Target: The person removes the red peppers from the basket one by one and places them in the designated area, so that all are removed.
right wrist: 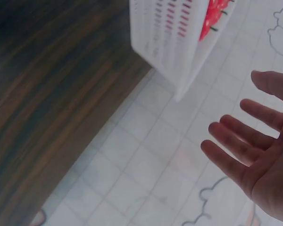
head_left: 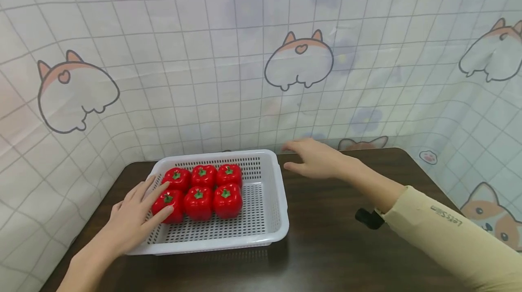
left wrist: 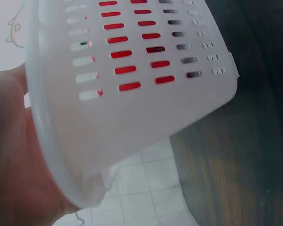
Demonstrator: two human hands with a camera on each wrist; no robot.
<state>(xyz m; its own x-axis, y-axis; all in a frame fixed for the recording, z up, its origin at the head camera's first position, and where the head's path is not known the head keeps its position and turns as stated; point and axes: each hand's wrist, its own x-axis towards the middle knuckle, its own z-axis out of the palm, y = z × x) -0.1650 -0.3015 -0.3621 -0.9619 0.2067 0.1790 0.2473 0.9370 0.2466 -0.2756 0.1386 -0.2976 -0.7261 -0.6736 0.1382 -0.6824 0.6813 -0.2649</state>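
Note:
A white perforated plastic basket [head_left: 281,210] stands on the dark table. Red toy-like bell peppers [head_left: 198,203] with green stems fill its left part in two rows of three. My left hand [head_left: 132,219] lies across the basket's left rim with fingers spread, their tips over the leftmost peppers in the head view. Seen from the left wrist, that hand [left wrist: 19,169] is partly hidden behind the basket's wall [left wrist: 146,108]. Just past the right rim, my right hand [head_left: 311,158] hovers with fingers loosely extended. Nothing is in its grasp; the right wrist view shows the palm [right wrist: 269,188] bare.
Dark wood tabletop [head_left: 326,237] extends to the right of the basket and in front of it. A white gridded sheet with cartoon dogs [head_left: 299,60] hangs behind and around the table. A black strap piece [head_left: 369,218] sticks out from the right sleeve [head_left: 444,233].

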